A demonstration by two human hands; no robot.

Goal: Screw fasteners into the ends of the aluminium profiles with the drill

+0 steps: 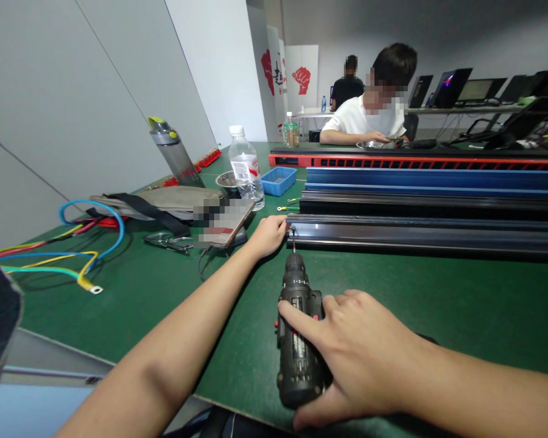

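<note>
In my right hand is a black cordless drill, lying nearly flat and pointing away from me. Its long bit meets the inner face of the nearest black metal rail, close to the rail's left end, where a small dark screw head seems to sit. My left hand is closed at that same end, fingertips against the rail. What those fingers pinch is hidden; a bit of yellow shows beside them.
More rails, black and blue, lie behind, then a red-edged strip. At left are a water bottle, a blue tray, a phone, a bag and coloured cables. A person sits across the table.
</note>
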